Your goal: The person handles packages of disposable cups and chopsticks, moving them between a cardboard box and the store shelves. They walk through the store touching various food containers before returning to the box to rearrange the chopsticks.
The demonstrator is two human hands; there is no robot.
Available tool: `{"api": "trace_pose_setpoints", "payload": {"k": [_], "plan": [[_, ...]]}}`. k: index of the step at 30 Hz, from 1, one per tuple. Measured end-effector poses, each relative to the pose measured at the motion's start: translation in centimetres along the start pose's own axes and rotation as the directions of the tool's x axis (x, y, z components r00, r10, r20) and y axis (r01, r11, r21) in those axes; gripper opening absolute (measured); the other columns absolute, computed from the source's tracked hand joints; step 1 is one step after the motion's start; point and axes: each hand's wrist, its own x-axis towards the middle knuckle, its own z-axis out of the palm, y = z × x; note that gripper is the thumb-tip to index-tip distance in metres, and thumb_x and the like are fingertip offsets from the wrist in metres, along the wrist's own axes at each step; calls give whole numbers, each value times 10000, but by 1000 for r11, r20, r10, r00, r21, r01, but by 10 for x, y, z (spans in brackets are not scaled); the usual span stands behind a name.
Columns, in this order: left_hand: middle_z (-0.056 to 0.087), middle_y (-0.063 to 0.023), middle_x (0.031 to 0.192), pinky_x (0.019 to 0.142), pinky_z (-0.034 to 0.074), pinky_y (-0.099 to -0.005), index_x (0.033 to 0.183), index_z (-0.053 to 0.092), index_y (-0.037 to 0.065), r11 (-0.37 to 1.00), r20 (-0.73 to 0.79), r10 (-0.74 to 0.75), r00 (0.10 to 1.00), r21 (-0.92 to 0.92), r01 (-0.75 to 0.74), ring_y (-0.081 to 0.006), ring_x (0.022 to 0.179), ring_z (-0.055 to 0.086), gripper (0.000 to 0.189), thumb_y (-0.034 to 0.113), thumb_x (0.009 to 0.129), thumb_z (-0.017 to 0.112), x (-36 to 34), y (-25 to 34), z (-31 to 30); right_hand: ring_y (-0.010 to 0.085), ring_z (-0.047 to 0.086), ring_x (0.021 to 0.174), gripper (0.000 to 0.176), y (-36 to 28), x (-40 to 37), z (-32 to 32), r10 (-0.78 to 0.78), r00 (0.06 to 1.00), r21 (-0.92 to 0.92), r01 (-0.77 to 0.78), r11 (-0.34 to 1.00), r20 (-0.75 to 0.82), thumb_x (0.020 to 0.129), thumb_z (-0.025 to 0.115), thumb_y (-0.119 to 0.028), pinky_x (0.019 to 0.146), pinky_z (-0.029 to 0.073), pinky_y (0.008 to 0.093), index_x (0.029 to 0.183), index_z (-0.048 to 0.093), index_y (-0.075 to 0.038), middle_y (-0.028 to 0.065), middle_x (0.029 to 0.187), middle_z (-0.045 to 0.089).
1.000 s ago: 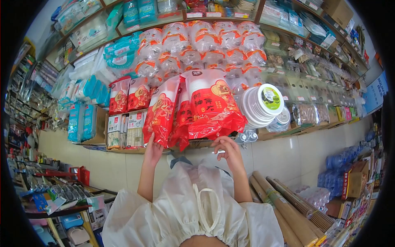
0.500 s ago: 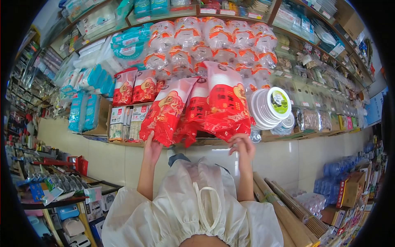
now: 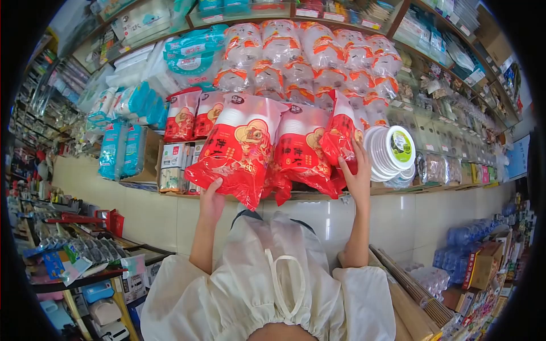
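Observation:
Three large red-and-clear bags of disposable cups lie side by side at the front of the display. My left hand (image 3: 211,200) pinches the lower left corner of the left bag of disposable cups (image 3: 242,145), thumb on top. The middle bag (image 3: 301,142) shows its white stacked rims through the plastic. Turned partly on its side, the right bag of disposable cups (image 3: 339,133) leans against the middle one. My right hand (image 3: 355,173) grips its lower right side, and part of that grip is hidden. More red plastic pokes out underneath.
Round white lidded containers (image 3: 401,146) stand right of the bags. Behind are rows of clear packs with orange labels (image 3: 281,48). Smaller red bags (image 3: 181,116), teal packs (image 3: 133,150) and a box of chopstick packs (image 3: 172,165) sit left. Rolled mats (image 3: 412,287) lean near my right elbow.
My right hand has moved up and right onto the right bag, which has turned sideways and shifted right. The left bag now lies flatter, front facing up. The whole view has shifted slightly.

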Motion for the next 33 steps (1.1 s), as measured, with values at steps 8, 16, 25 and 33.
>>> {"api": "trace_pose_setpoints", "payload": {"k": [8,16,25,33], "plan": [[479,-107,1203,916,415,-412,1241,372,57,997,16,33,999,-67,-32,-233,1099,487,496,38,778,549,13,37,-24,313,349,1228,480,-12,-1,14,15,1000,-60,-16,998,-9,815,594,-198,1021,262,396,1255,450,-75,165,1311,391],[489,-92,1205,940,387,-396,1232,390,46,980,-110,48,993,-185,-67,-232,1111,474,452,100,808,536,26,52,-63,314,326,1246,465,-15,-1,21,49,999,-5,-49,999,-2,828,570,-176,1026,247,397,1264,441,-81,159,1330,372],[560,-79,1107,923,377,-307,1133,486,22,913,-186,126,975,-364,-187,-170,1018,514,322,104,827,547,89,48,-160,310,337,1241,415,-19,-1,29,77,997,-25,-78,997,-27,859,531,-163,1024,250,396,1246,436,-48,157,1315,393],[577,-71,1072,880,411,-303,1085,525,30,898,-223,250,942,-311,-312,-168,989,528,284,78,809,569,183,83,-186,278,325,1256,410,-18,0,34,125,992,34,-124,992,-24,873,514,-146,1031,245,377,1255,418,-32,145,1332,379]]}}
